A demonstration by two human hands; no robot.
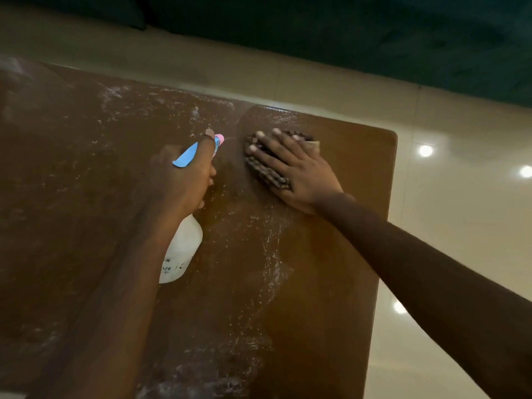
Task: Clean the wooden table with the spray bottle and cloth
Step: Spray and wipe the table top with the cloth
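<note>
Hands share the job: left hand point(184, 180) grips the spray bottle point(182, 249), right hand point(299, 171) lies flat on the cloth point(267, 174). Only the right strip of the desk point(345, 203) looks wiped; most is streaked white.

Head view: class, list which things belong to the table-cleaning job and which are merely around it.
Part of the job: spray bottle, gripped by the left hand; cloth, pressed under the right hand; wooden table, streaked white.
Just around: glossy floor; dark green furniture beyond.
</note>
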